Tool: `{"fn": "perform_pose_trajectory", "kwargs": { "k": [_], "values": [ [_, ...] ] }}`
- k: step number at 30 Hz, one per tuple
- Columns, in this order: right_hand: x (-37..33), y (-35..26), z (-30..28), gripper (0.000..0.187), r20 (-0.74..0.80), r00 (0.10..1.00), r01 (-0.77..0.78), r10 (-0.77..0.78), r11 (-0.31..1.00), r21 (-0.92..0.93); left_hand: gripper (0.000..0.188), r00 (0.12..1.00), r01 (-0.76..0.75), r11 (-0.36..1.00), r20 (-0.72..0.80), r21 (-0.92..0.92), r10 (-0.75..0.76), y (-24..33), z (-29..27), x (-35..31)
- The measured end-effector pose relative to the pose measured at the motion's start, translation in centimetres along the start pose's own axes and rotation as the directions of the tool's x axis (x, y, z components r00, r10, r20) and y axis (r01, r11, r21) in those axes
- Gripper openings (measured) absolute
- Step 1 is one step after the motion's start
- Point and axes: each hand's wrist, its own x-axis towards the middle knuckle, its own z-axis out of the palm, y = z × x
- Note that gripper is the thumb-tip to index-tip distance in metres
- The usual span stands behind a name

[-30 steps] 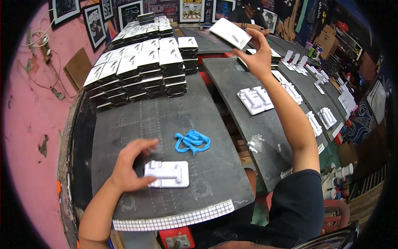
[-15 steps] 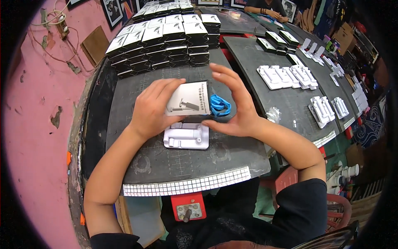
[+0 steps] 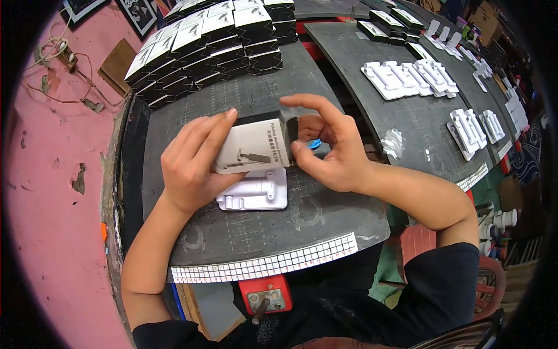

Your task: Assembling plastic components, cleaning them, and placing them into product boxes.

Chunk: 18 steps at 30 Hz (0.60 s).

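My left hand (image 3: 195,157) is closed round a small carton (image 3: 253,145), white on its upper face with a printed picture and black on its sides. At the carton's right end my right hand (image 3: 334,148) has its thumb and curled fingers on a dark end flap (image 3: 292,131), while the index finger stretches out above it. Behind the right hand a bit of blue material (image 3: 314,143) shows, mostly hidden. A white moulded plastic tray (image 3: 267,199) lies on the dark table mat (image 3: 250,227), partly covered by the carton and my left hand.
Stacked black-and-white cartons (image 3: 221,35) stand at the far left. On the right-hand table lie white moulded trays (image 3: 401,80), more cartons (image 3: 388,26) and a crumpled clear plastic bag (image 3: 392,142). A gridded white strip (image 3: 267,259) runs along the near table edge.
My right hand has come in from beside the carton, and its thumb and fingers have closed at the end flap. Most of the blue material is now hidden. The view has shifted slightly.
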Motion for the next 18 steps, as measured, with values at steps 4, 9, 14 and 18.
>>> {"fn": "perform_pose_trajectory", "kwargs": {
  "k": [4, 9, 14, 18],
  "values": [
    [-0.2, 0.1, -1.1, 0.042, 0.067, 0.996, -0.057, 0.051, 0.993, 0.099, 0.092, 0.995, 0.096, 0.991, 0.012, -0.097, -0.095, 0.2, 0.0, -0.3],
    [-0.1, -0.1, -0.1, 0.033, 0.031, 0.992, -0.127, 0.123, 0.970, 0.209, 0.092, 0.993, 0.122, 0.983, 0.006, -0.139, -0.122, 0.3, -0.1, -0.5],
    [0.5, 1.0, -0.7, 0.025, -0.180, 0.977, 0.073, -0.113, 0.974, -0.214, 0.093, 0.967, 0.256, 0.953, 0.054, -0.160, -0.250, 0.8, -0.4, -0.5],
    [0.6, 0.6, -1.7, 0.038, 0.171, 0.949, 0.315, -0.266, 0.834, -0.453, 0.099, 0.977, 0.209, 0.969, 0.075, -0.131, -0.201, 0.7, -0.2, -0.8]
  ]
}}
